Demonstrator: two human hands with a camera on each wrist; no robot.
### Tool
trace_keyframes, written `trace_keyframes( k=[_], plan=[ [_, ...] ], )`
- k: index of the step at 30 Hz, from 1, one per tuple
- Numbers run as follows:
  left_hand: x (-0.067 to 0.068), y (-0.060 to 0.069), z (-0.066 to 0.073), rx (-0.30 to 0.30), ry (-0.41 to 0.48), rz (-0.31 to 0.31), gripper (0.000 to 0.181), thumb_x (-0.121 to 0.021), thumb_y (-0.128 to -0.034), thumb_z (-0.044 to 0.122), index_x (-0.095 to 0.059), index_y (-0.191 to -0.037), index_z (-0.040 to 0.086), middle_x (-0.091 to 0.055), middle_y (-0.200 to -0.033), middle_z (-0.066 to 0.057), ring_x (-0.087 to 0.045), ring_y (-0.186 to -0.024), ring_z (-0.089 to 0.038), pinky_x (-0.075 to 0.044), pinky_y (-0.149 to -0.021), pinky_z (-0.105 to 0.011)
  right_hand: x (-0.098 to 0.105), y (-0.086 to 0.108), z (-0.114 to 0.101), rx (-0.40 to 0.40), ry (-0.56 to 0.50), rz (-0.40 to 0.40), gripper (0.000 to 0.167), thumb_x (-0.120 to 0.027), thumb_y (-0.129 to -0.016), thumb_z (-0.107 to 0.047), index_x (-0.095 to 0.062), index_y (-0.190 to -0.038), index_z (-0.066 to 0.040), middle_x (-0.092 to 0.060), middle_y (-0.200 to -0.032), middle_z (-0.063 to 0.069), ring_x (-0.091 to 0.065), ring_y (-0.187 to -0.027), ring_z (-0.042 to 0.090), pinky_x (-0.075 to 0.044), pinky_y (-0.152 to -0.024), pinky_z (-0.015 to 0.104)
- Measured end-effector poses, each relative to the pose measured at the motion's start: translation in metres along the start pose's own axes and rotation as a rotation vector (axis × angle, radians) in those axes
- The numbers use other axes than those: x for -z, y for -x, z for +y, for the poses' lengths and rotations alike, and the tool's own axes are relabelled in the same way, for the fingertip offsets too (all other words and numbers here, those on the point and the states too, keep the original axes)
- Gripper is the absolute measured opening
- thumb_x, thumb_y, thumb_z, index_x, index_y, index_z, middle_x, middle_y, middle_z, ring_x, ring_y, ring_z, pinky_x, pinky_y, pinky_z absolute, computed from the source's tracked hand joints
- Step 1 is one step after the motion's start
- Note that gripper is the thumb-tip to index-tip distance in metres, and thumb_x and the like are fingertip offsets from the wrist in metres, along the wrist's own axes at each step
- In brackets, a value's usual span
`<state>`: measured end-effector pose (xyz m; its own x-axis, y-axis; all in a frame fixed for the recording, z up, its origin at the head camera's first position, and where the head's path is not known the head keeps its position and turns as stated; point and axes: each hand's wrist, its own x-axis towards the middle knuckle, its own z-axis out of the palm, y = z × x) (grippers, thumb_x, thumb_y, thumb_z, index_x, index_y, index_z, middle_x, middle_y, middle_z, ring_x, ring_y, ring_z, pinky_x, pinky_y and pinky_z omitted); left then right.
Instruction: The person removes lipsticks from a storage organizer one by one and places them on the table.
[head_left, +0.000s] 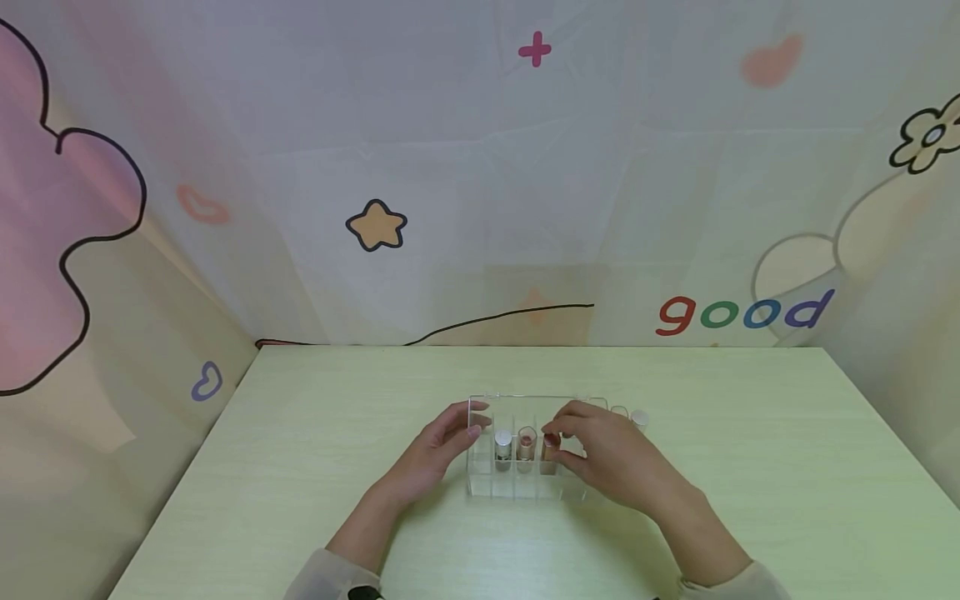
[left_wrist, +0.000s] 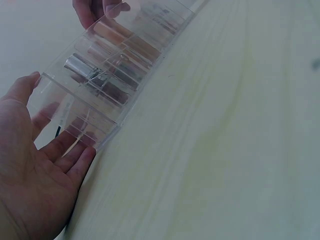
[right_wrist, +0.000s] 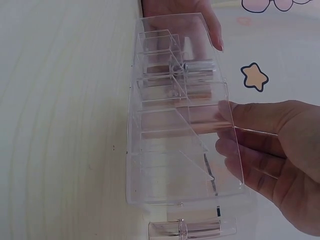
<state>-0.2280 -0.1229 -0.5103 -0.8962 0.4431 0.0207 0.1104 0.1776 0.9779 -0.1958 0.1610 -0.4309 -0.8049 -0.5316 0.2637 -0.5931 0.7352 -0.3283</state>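
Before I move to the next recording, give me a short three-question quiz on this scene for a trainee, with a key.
1. Count: how many tubes are in the rack?
2. Pick one: what does the right hand pinch? A, nothing; B, the copper tube; C, only the rack.
3. True or false: the left hand is well away from the rack.

Key:
1. Three.
2. B, the copper tube.
3. False: it grips the rack's left end.
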Motion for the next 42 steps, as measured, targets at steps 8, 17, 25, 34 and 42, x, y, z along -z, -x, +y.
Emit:
trace_keyframes(
  k=[8,17,25,34,42],
  plan=[
    [-0.0004,-0.0007,-0.0017,-0.007,-0.005,0.000,0.045,-0.053,-0.1089,0.039,-0.046,-0.152,0.026,-0.060,-0.146,-0.001,-0.054,-0.141,-0.025,-0.037,-0.121,-0.053,-0.0003,0.0008,0.0007,0.005,-0.002,-0.002,0.018,-0.083,-0.088,-0.012,-0.076,-0.104,-0.017,-0.072,-0.099,-0.012,-0.072,-0.092,0.012,-0.060,-0.082,0.031],
    [-0.0006,-0.0001,-0.0010,-0.003,0.005,0.001,0.045,-0.053,-0.1089,0.038,-0.046,-0.152,0.025,-0.060,-0.146,-0.002,-0.053,-0.141,-0.025,-0.037,-0.121,-0.053,-0.0002,0.0009,-0.0001,0.037,-0.028,0.024,0.016,-0.081,-0.089,-0.009,-0.076,-0.104,-0.013,-0.074,-0.098,-0.009,-0.073,-0.091,0.011,-0.060,-0.080,0.029],
    [-0.0008,0.0006,0.0010,0.004,0.011,0.001,0.045,-0.053,-0.1087,0.038,-0.047,-0.151,0.025,-0.060,-0.145,-0.001,-0.053,-0.141,-0.023,-0.036,-0.121,-0.052,0.0014,0.0011,-0.0003,0.032,-0.047,0.030,0.017,-0.081,-0.088,-0.007,-0.077,-0.104,-0.013,-0.073,-0.099,-0.009,-0.072,-0.091,0.009,-0.060,-0.081,0.028],
    [-0.0010,0.0006,0.0007,0.000,0.002,0.007,0.044,-0.053,-0.1089,0.038,-0.047,-0.151,0.025,-0.061,-0.145,-0.001,-0.054,-0.140,-0.024,-0.036,-0.121,-0.052,0.0042,0.0003,0.0005,0.044,-0.040,0.061,0.019,-0.081,-0.088,-0.004,-0.077,-0.104,-0.014,-0.073,-0.098,-0.011,-0.072,-0.091,0.010,-0.060,-0.084,0.031],
    [-0.0010,0.0007,0.0008,-0.002,-0.003,0.004,0.045,-0.053,-0.1091,0.038,-0.047,-0.152,0.024,-0.061,-0.146,-0.001,-0.054,-0.140,-0.023,-0.036,-0.120,-0.050,0.0092,0.0011,-0.0018,0.060,-0.023,0.088,0.019,-0.082,-0.088,-0.005,-0.077,-0.104,-0.015,-0.072,-0.099,-0.013,-0.072,-0.090,0.007,-0.061,-0.082,0.029]
  ],
)
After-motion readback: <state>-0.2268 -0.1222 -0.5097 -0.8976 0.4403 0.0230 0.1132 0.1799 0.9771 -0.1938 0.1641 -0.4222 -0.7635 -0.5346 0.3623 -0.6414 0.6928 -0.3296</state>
